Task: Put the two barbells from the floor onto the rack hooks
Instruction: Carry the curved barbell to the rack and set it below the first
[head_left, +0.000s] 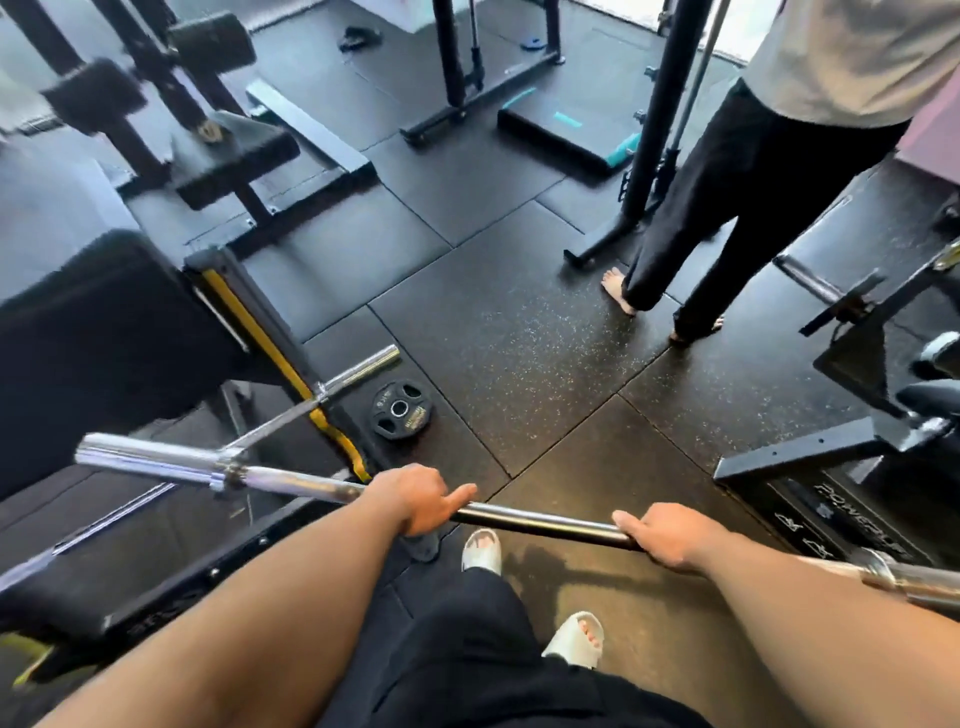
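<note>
I hold a chrome barbell (540, 522) off the floor, level across my front. My left hand (415, 496) grips its shaft left of centre and my right hand (667, 535) grips it right of centre. Its left sleeve (145, 460) points left and its right sleeve (914, 584) runs off the right edge. A second chrome barbell (358, 371) lies at the left beside the yellow-trimmed rack post (270, 343), with its far end hidden. No rack hooks are clearly visible.
A small black weight plate (400, 409) lies on the rubber floor by the rack post. A barefoot person in black trousers (727, 208) stands at the upper right. Benches and machine frames (852, 447) crowd both sides. My sandalled feet (574, 639) are below the bar.
</note>
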